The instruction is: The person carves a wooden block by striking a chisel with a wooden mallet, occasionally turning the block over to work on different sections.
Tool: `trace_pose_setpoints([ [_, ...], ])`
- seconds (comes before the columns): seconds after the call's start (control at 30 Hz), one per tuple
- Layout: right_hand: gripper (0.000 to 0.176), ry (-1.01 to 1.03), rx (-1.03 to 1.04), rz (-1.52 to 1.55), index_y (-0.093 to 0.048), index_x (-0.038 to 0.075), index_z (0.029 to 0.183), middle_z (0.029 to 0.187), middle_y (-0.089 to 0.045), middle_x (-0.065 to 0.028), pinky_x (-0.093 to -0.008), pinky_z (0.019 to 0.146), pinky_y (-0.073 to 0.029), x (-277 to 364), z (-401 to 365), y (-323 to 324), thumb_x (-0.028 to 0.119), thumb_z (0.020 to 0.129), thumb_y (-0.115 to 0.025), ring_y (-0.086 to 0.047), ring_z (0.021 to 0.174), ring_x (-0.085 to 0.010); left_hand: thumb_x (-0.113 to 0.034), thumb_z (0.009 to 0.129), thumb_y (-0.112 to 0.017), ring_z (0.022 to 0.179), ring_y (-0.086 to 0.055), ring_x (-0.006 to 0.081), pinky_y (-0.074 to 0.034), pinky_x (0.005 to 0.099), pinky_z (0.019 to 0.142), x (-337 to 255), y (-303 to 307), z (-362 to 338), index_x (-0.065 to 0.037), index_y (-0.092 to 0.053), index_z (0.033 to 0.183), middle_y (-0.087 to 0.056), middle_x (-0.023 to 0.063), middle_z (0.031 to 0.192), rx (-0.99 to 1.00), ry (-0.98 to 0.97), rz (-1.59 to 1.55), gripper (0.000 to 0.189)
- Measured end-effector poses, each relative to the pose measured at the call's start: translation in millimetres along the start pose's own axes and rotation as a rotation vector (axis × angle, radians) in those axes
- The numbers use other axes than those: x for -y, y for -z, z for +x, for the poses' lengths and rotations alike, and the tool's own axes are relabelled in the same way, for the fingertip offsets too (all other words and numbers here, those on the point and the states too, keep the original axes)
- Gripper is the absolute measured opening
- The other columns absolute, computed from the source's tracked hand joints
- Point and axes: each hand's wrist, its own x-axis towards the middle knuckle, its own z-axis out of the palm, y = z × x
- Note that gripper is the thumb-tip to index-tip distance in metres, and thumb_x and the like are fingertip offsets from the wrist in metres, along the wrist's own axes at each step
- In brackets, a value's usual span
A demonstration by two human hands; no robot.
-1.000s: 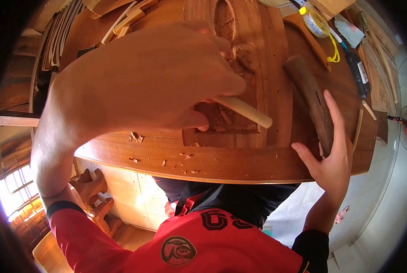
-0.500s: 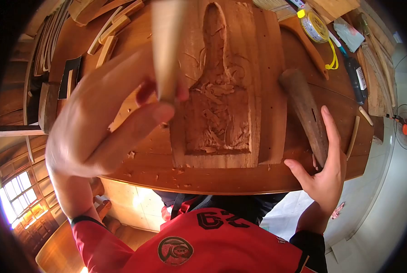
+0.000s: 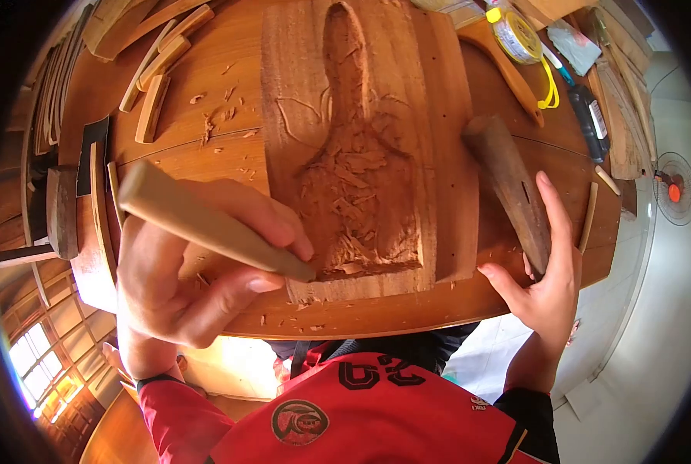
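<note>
My left hand (image 3: 206, 271) is closed round a chisel (image 3: 206, 224). Its tapered wooden handle leans to the left, with the narrow end over the lower left of the carved board (image 3: 430, 155); no blade shows. The board has a bottle-shaped hollow strewn with wood shavings (image 3: 353, 178). To the right of the board, a dark wooden mallet (image 3: 508, 178) lies aslant with its slim end in my right hand (image 3: 546, 271). My right thumb and forefinger are spread, while a fingertip shows from beneath the mallet on its left side.
On the wooden table (image 3: 229, 162) lie wood strips (image 3: 156, 97) at the upper left. A tape measure (image 3: 517, 37), a curved wooden piece (image 3: 508, 69) and a black-handled tool (image 3: 589, 120) lie at the upper right. A fan (image 3: 675, 192) stands on the floor beyond.
My left hand has come down toward the board's lower left corner, and the chisel handle has swung from upright to leaning left. My right hand and the mallet hold their place; the view has shifted slightly.
</note>
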Motion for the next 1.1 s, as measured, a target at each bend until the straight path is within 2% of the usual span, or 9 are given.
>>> trace_pose_setpoints([
  [0.13,0.097,-0.010,-0.010,-0.042,-0.046,-0.002,0.150,0.151,-0.055,-0.0210,-0.0429,0.109,-0.050,-2,-2,-1,0.024,0.070,-0.095,-0.060,0.133,-0.0387,-0.017,0.093,-0.078,0.083,-0.075,0.0313,-0.058,0.0507,0.090,4,-8,-9,0.000,-0.055,0.109,-0.068,0.0178,0.085,0.013,0.014,0.097,0.032],
  [0.23,0.096,-0.014,-0.014,-0.061,-0.046,-0.002,0.150,0.151,-0.055,-0.0209,-0.0431,0.109,-0.050,-1,-2,-1,0.025,0.071,-0.094,-0.060,0.132,-0.0385,-0.016,0.093,-0.078,0.085,-0.076,0.0317,-0.055,0.0584,0.099,6,-1,-2,0.000,-0.056,0.111,-0.068,0.0172,0.086,0.121,-0.073,0.150,0.032],
  [0.33,0.096,-0.005,-0.015,-0.072,-0.046,-0.002,0.150,0.151,-0.055,-0.0205,-0.0429,0.108,-0.050,0,-2,-1,0.024,0.071,-0.094,-0.061,0.132,-0.0378,-0.017,0.093,-0.078,0.082,-0.075,0.0314,-0.053,0.0620,0.103,7,1,1,-0.001,-0.056,0.112,-0.066,0.0157,0.087,0.136,-0.076,0.131,0.033],
  [0.53,0.094,-0.039,-0.020,-0.077,-0.046,-0.002,0.150,0.151,-0.055,-0.0201,-0.0427,0.107,-0.051,2,-2,-1,0.023,0.072,-0.092,-0.061,0.131,-0.0376,-0.018,0.091,-0.080,0.081,-0.075,0.0310,-0.052,0.0637,0.103,8,-7,-4,-0.002,-0.058,0.113,-0.066,0.0153,0.087,0.029,-0.046,0.093,0.035],
  [0.7,0.092,-0.016,-0.027,-0.088,-0.045,-0.001,0.151,0.151,-0.055,-0.0201,-0.0430,0.106,-0.051,-2,-4,-3,0.022,0.075,-0.091,-0.062,0.130,-0.0380,-0.020,0.092,-0.080,0.079,-0.076,0.0286,-0.051,0.0627,0.104,8,-12,-10,-0.001,-0.060,0.110,-0.068,0.0144,0.081,-0.023,-0.004,0.093,0.033],
  [0.9,0.088,-0.089,-0.025,-0.029,-0.045,0.000,0.151,0.152,-0.055,-0.0180,-0.0407,0.099,-0.054,3,-7,-3,0.017,0.077,-0.088,-0.067,0.123,-0.0357,-0.018,0.093,-0.079,0.079,-0.076,0.0279,-0.047,0.0613,0.108,9,-13,-12,0.002,-0.061,0.113,-0.069,0.0120,0.079,-0.022,-0.001,0.104,0.033],
  [1.0,0.075,-0.236,-0.032,0.029,-0.042,0.000,0.150,0.149,-0.055,-0.0207,-0.0387,0.098,-0.053,10,-9,-3,0.008,0.085,-0.078,-0.066,0.122,-0.0330,-0.017,0.093,-0.078,0.081,-0.076,0.0285,-0.046,0.0614,0.109,10,-12,-12,0.002,-0.062,0.111,-0.069,0.0120,0.079,-0.012,0.008,0.095,0.031],
  [1.1,0.062,-0.188,-0.097,0.116,-0.039,0.000,0.147,0.144,-0.054,-0.0241,-0.0373,0.102,-0.049,0,-20,-1,0.000,0.091,-0.066,-0.062,0.124,-0.0320,-0.015,0.092,-0.078,0.082,-0.076,0.0292,-0.046,0.0610,0.109,9,-15,-13,0.003,-0.063,0.108,-0.069,0.0124,0.082,-0.033,0.017,0.077,0.028],
])
